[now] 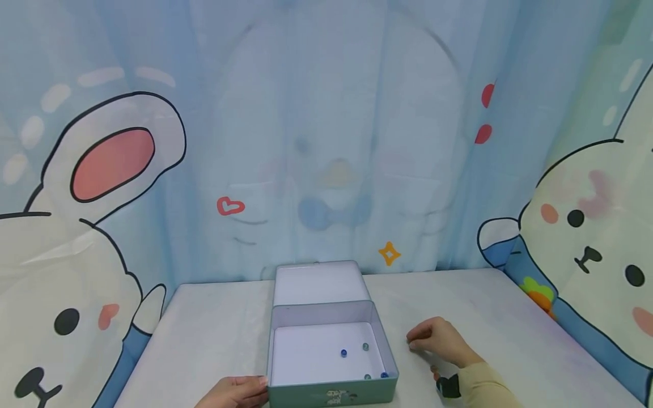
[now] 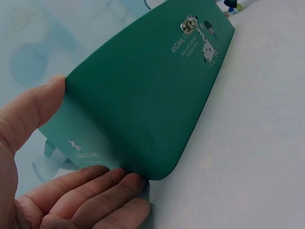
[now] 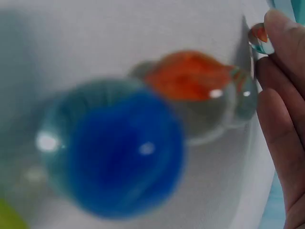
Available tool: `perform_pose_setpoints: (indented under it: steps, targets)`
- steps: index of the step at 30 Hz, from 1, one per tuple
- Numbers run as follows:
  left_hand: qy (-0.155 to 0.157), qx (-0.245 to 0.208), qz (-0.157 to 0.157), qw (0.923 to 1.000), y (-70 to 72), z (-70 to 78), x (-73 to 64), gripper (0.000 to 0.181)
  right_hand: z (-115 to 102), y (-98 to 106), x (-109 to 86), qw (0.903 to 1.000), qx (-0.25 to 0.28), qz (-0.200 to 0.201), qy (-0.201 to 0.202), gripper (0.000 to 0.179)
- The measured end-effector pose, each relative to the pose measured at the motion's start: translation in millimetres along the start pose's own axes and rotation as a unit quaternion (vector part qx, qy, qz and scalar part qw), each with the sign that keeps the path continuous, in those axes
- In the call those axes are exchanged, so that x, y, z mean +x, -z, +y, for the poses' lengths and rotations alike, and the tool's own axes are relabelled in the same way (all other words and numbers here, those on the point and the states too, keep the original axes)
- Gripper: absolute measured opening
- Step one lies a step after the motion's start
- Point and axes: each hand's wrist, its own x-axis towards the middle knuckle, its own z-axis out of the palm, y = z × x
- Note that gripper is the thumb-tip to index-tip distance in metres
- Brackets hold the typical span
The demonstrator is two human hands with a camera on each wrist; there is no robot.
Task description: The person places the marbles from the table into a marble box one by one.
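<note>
A green tin box (image 1: 301,394) with a pale inside lies open, its lid (image 1: 321,285) folded back. My left hand (image 1: 237,392) grips its front left corner; in the left wrist view the thumb (image 2: 40,107) is at the rim and the fingers lie against the side. Inside are a blue marble (image 1: 344,353), a clear marble (image 1: 365,346) and others by the front wall. Right of the box, my right hand (image 1: 442,341) pinches a clear marble with orange in it (image 3: 261,39) at its fingertips, low over the table.
Close to the right wrist camera sit a large-looking blue marble (image 3: 126,152), an orange and clear marble (image 3: 190,81) and a greenish one (image 3: 244,98), all blurred. The white-covered table (image 1: 219,323) ends at a blue cartoon curtain (image 1: 331,113).
</note>
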Motion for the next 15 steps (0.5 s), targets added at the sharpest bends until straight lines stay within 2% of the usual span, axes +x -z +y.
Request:
perform_pose_setpoints:
  steps: [6, 11, 15]
  targets:
    - [0.001, -0.007, 0.0, 1.0, 0.6, 1.8, -0.9, 0.073, -6, -1, -0.7, 0.9997, -0.02, 0.009, 0.011, 0.015]
    - [0.004, -0.031, -0.016, 0.9994, -1.2, 1.1, -2.9, 0.073, -3, 3, -2.9, 1.0, 0.0, 0.01, 0.0, 0.013]
    - [0.01, -0.044, -0.02, 0.9988, -2.3, 0.0, -3.3, 0.072, 0, 15, -7.0, 0.9997, 0.024, -0.003, 0.002, 0.014]
